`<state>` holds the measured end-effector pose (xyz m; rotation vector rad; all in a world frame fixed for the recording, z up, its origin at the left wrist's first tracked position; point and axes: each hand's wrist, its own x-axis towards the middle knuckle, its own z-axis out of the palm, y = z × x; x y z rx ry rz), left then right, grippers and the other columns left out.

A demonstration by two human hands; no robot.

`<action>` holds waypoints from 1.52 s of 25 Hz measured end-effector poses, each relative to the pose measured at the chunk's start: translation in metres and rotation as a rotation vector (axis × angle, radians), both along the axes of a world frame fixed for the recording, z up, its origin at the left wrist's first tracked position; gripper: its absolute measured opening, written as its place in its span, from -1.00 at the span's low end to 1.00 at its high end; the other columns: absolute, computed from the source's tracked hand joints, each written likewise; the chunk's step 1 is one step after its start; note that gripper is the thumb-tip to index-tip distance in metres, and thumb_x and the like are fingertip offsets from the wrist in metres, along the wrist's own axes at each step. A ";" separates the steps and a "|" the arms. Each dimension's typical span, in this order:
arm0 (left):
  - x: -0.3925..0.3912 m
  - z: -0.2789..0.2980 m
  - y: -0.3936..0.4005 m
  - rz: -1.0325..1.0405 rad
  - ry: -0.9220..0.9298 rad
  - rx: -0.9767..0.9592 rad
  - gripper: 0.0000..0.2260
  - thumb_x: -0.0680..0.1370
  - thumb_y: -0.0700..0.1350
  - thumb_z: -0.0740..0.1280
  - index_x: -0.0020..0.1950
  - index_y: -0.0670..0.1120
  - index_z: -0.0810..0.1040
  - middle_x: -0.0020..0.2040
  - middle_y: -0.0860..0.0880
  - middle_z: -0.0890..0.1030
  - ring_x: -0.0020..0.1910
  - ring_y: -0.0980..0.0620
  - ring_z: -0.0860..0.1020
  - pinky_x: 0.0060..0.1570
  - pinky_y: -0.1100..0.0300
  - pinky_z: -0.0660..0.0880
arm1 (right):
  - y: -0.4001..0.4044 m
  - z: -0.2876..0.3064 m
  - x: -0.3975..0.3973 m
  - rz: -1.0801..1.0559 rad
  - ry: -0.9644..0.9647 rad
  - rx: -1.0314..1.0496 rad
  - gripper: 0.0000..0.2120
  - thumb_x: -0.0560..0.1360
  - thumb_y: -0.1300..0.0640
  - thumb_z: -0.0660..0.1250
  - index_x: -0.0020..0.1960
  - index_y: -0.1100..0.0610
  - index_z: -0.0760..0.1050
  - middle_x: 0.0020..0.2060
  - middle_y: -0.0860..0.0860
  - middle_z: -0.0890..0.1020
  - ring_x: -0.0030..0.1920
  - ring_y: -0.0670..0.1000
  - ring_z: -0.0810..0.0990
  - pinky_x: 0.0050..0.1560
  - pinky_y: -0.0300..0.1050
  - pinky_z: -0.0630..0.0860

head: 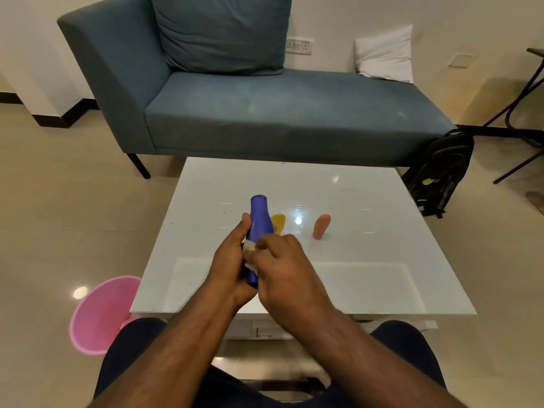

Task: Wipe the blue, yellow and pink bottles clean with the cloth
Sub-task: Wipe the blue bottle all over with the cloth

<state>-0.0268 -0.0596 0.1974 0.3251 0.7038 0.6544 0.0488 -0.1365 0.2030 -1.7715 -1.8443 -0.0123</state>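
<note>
While hands hide it, yellow bottle stands.

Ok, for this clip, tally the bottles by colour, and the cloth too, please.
Blue bottle: 1, held by the left hand
Yellow bottle: 1, on the table
Pink bottle: 1, on the table
Cloth: 1, under the right hand
Total: 4

Almost no legible text in the room.
At the right of the frame, a black backpack carries a yellow-green logo with a few pale letters beside it, too blurred to read; the bottles show no readable labels.
</note>
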 end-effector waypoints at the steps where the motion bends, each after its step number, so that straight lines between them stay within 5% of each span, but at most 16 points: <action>1: 0.000 0.002 0.003 0.019 0.006 0.005 -0.60 0.61 0.15 0.24 0.18 -0.16 0.59 -0.11 -0.13 0.72 -0.19 -0.04 0.69 -0.12 0.10 0.64 | -0.010 -0.001 -0.003 0.035 -0.013 -0.022 -0.74 0.44 0.19 0.42 0.12 0.07 0.56 -0.01 0.02 0.57 -0.03 0.00 0.47 -0.03 -0.16 0.50; 7: -0.002 0.002 0.011 0.070 0.036 -0.056 -0.58 0.59 0.19 0.26 0.17 -0.15 0.60 -0.04 -0.15 0.72 -0.07 -0.10 0.66 -0.09 0.01 0.63 | -0.010 -0.006 0.018 -0.088 0.107 0.067 -0.72 0.42 0.27 0.41 0.12 0.12 0.57 -0.02 0.04 0.59 -0.04 0.05 0.52 -0.09 -0.10 0.57; 14: 0.008 0.003 0.017 0.186 0.027 -0.090 -0.60 0.63 0.15 0.22 0.17 -0.16 0.56 -0.12 -0.17 0.70 -0.13 -0.11 0.66 -0.11 0.00 0.64 | -0.010 -0.005 0.017 0.013 -0.030 0.170 -0.73 0.46 0.19 0.36 0.16 0.10 0.55 0.03 0.06 0.59 0.02 0.05 0.51 -0.06 -0.17 0.51; 19: 0.006 0.004 0.019 0.222 0.020 -0.088 -0.61 0.64 0.14 0.21 0.24 -0.14 0.53 -0.04 -0.19 0.67 -0.10 -0.12 0.64 -0.04 -0.01 0.61 | -0.007 -0.012 0.026 -0.104 0.176 0.195 -0.80 0.45 0.20 0.39 0.07 0.14 0.59 -0.03 0.04 0.59 -0.04 0.00 0.53 -0.07 -0.15 0.58; 25: 0.015 0.006 0.015 0.200 0.012 -0.118 -0.56 0.63 0.18 0.19 0.13 -0.19 0.55 -0.14 -0.17 0.65 -0.17 -0.07 0.62 -0.11 0.08 0.62 | -0.003 -0.011 0.020 0.065 -0.087 0.233 -0.78 0.47 0.21 0.40 0.12 0.14 0.58 0.02 0.09 0.59 0.01 0.07 0.50 -0.05 -0.15 0.50; 31: 0.006 0.002 0.015 0.125 0.006 -0.033 -0.60 0.64 0.14 0.20 0.22 -0.15 0.56 -0.01 -0.18 0.69 -0.10 -0.11 0.66 -0.11 0.02 0.64 | -0.008 -0.010 0.029 -0.063 0.430 0.124 -0.81 0.47 0.26 0.39 0.06 0.10 0.61 -0.02 -0.06 0.59 -0.01 -0.11 0.54 0.00 -0.32 0.52; 34: 0.002 0.001 0.015 0.073 0.022 0.025 -0.60 0.64 0.14 0.20 0.26 -0.13 0.56 0.03 -0.16 0.70 -0.09 -0.10 0.67 -0.10 0.02 0.64 | -0.006 -0.003 0.029 -0.075 0.533 0.018 -0.85 0.48 0.19 0.39 0.04 0.06 0.63 -0.06 -0.16 0.55 -0.01 -0.20 0.54 0.01 -0.45 0.45; 38: 0.005 0.000 0.003 0.016 0.098 0.113 -0.62 0.62 0.14 0.22 0.27 -0.10 0.56 0.00 -0.14 0.71 -0.19 -0.07 0.69 -0.23 0.06 0.66 | 0.010 0.011 0.037 -0.139 0.700 0.011 -0.90 0.50 0.17 0.37 0.01 0.08 0.62 -0.07 -0.09 0.59 -0.05 -0.13 0.59 -0.08 -0.38 0.53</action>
